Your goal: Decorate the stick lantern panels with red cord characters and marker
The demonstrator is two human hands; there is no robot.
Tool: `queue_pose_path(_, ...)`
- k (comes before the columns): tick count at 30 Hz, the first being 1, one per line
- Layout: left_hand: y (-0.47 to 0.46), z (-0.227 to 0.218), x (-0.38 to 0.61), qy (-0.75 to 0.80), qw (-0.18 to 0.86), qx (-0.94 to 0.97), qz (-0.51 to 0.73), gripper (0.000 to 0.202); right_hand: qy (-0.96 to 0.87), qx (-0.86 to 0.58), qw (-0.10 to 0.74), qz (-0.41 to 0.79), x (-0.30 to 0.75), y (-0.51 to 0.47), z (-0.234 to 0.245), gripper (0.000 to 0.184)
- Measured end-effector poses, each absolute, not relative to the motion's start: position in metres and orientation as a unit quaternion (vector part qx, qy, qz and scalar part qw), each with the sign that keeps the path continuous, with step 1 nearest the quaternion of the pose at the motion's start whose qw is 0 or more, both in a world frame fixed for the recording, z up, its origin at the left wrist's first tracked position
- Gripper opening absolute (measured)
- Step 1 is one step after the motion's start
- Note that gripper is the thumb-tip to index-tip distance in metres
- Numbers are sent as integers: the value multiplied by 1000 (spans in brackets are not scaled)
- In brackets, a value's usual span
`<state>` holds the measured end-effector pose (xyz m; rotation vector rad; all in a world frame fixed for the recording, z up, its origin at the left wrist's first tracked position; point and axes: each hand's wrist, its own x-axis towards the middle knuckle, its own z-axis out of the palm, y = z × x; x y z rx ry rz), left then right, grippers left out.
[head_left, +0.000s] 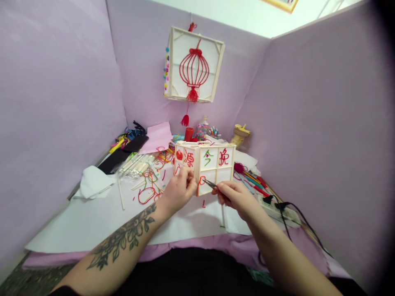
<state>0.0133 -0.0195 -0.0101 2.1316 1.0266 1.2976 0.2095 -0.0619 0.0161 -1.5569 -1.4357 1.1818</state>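
Black clothing (185, 273) lies nearest, panelled box (224, 174) just beyond the right grip (232, 195).

Your slim grey metal tweezers (210, 183) look smooth, the lettered white paper-and-wood box (224, 175) matt; creased lilac cloth (49, 260) fringes the tabletop's near edge (92, 248).

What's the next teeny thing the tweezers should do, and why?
Perhaps the right hand could gently press the orange loop flat with the tweezers: their tips are right by it, at the lower box's front panel, and the left hand is close, near the corner.
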Motion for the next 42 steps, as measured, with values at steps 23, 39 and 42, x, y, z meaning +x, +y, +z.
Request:
queue_pose_path(23, -20, -10, 13, 369, 229, 768, 471, 7, -582, -588, 364, 427, 207, -50, 11, 35)
queue_pose_path(39, -22, -10, 13, 373, 234, 769, 463, 7, -568, -607, 356, 428, 201, -49, 16, 34)
queue_pose_path(42, -21, -10, 13, 373, 231, 771, 460, 7, -568, -610, 356, 423, 201, -49, 16, 34)
